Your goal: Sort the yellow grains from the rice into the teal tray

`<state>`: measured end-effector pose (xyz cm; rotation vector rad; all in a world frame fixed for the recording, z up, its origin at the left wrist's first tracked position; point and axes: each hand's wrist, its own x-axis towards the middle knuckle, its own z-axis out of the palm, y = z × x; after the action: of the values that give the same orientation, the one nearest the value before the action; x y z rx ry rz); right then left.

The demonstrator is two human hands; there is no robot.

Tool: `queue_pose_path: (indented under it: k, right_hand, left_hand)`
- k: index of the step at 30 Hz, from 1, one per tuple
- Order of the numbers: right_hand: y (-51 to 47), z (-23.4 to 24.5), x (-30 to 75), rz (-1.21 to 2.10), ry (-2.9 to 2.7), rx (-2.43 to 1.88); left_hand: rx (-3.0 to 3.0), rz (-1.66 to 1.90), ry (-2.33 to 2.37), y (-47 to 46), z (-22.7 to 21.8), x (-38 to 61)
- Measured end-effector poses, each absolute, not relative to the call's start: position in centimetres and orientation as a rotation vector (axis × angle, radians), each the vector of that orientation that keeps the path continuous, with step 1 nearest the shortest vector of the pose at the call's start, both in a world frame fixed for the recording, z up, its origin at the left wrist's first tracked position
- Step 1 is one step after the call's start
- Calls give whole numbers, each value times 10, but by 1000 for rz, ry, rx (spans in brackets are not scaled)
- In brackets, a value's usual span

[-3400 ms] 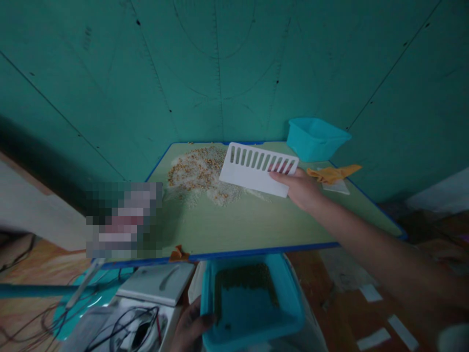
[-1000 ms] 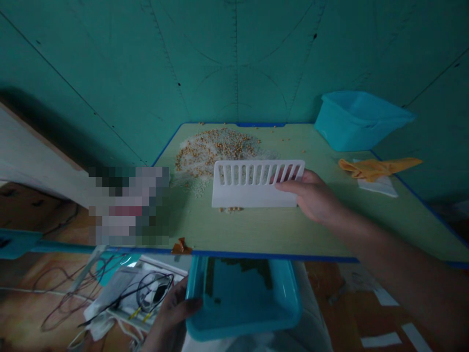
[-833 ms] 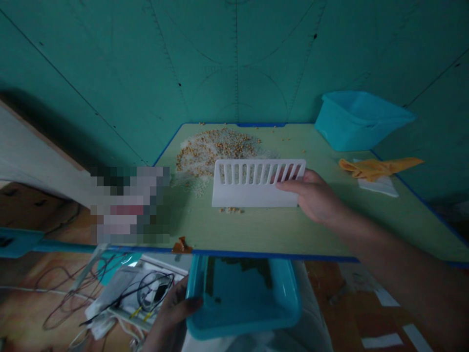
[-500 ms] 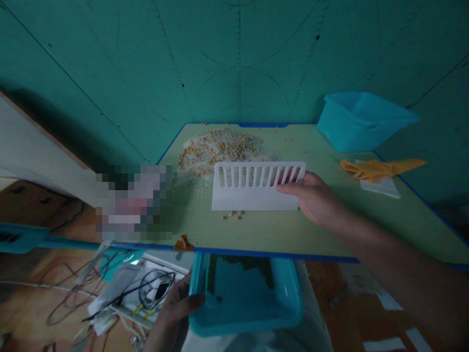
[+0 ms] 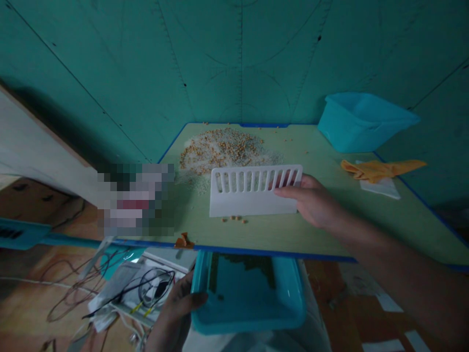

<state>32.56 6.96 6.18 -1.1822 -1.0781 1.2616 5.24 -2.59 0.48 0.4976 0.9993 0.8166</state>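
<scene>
A white slotted scraper (image 5: 252,204), centred over the pale tabletop (image 5: 286,237), is pinched at its three o'clock end by the right hand (image 5: 313,200), the thumb laid across the near face, the fingers glimpsed behind the slots. Loose yellow kernels (image 5: 238,218) are seen just beside it at seven o'clock; a mixed grain heap (image 5: 223,146) is spread at eleven. At six o'clock, a turquoise tray (image 5: 252,298) is gripped at its nine o'clock rim by the left hand (image 5: 179,305), its remaining fingers mostly hidden.

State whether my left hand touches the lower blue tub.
Touching: in the head view, the left hand grips the lower blue tub, thumb over its side.
</scene>
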Motion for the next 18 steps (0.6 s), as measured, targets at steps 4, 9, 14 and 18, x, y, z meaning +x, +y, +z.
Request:
queue_pose_path:
  k: [4,9,14,18]
  right_hand:
    - [68,64,324,1307,-1060,-1172]
    - [67,69,323,1344,-1052,-1190]
    - [67,70,323,1416,-1037,-1225]
    - [68,68,325,1448,-1038,-1194]
  left_hand:
    - [509,806,975,-26,3,53]
    - [518,804,990,-28,3,54]
    - [530,797,982,-27,1,57]
    - [537,799,978,-25,2,58]
